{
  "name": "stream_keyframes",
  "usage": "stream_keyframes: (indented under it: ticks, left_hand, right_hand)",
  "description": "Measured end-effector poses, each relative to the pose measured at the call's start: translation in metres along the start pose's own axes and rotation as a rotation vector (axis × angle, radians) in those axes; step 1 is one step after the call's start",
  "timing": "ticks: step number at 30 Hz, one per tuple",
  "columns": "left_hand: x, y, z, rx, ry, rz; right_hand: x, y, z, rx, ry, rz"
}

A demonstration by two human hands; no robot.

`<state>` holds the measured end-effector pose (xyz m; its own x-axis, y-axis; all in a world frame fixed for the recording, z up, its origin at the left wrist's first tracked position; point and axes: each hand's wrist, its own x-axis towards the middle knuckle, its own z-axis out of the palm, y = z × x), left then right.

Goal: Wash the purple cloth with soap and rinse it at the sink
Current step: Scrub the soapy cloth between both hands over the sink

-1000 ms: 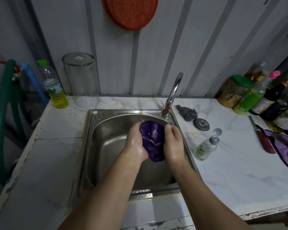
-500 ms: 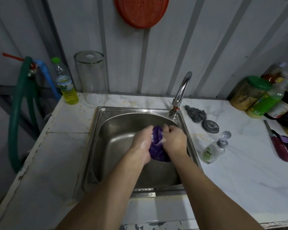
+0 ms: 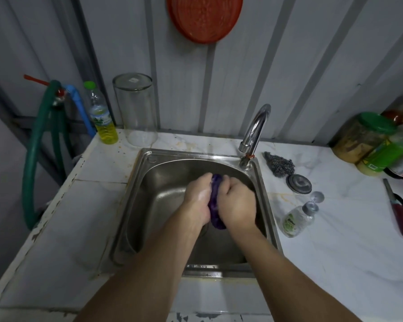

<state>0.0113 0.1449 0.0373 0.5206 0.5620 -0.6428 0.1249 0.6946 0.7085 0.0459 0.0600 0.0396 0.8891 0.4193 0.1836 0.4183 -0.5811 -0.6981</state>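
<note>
Purple cloth (image 3: 215, 206) bunched upright between left hand (image 3: 197, 201) and right hand (image 3: 236, 205), both clenched on it over the sink (image 3: 149, 182); tap (image 3: 254, 131) up-right, nearer right hand.

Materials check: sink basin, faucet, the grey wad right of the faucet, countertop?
Sink basin: brushed stainless steel by its dull grey sheen and pressed rim. Faucet: polished chrome-like metal with mirror highlights. Grey wad: looks like a steel-wool scourer, tangled and wiry. Countertop: glossy white with grey veining; marble, or marble-look tile, given the seam lines on the left.
</note>
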Motion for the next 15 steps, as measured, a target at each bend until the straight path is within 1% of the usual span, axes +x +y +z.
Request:
stream_keyframes:
  ticks: [2,3,4,5,7,8,9,10,11,12,13,14,15]
  left_hand:
    - [0.005,0.006,-0.001,0.014,0.028,0.026]
    - [0.006,0.005,-0.003,0.024,0.032,0.034]
    - [0.006,0.003,-0.003,0.022,0.026,0.034]
    - [0.004,0.001,-0.001,0.026,0.036,0.026]
    - [0.000,-0.004,0.005,0.008,0.000,-0.018]
    - [-0.002,-0.008,0.006,0.002,-0.021,-0.020]
    - [-0.004,-0.009,0.005,0.012,-0.025,-0.019]
    - [-0.004,-0.007,0.004,0.004,-0.011,-0.011]
    - [-0.002,-0.003,0.001,-0.013,0.025,0.002]
    - [0.004,-0.001,-0.003,-0.056,0.026,0.008]
    - [0.008,-0.002,-0.006,-0.074,0.009,0.018]
    - [0.010,-0.003,-0.006,-0.089,-0.002,0.034]
    - [0.007,-0.004,-0.005,-0.090,-0.008,0.002]
  right_hand:
    - [-0.025,-0.003,0.009,-0.029,0.032,-0.271]
    - [-0.030,-0.004,0.011,-0.033,0.025,-0.316]
    - [-0.023,-0.004,0.009,-0.013,0.003,-0.278]
    - [-0.009,-0.001,0.007,0.008,-0.037,-0.167]
    - [0.021,0.007,-0.004,0.059,-0.129,0.121]
    - [0.031,0.010,-0.009,0.080,-0.155,0.212]
    - [0.033,0.010,-0.012,0.085,-0.165,0.234]
    - [0.026,0.007,-0.009,0.063,-0.145,0.170]
    - [0.012,0.004,-0.002,0.035,-0.092,0.010]
    - [-0.006,0.000,0.006,0.000,-0.058,-0.151]
    - [-0.020,-0.003,0.012,-0.025,-0.045,-0.260]
    - [-0.023,-0.003,0.014,-0.030,-0.033,-0.293]
    - [-0.014,-0.002,0.013,-0.011,-0.062,-0.226]
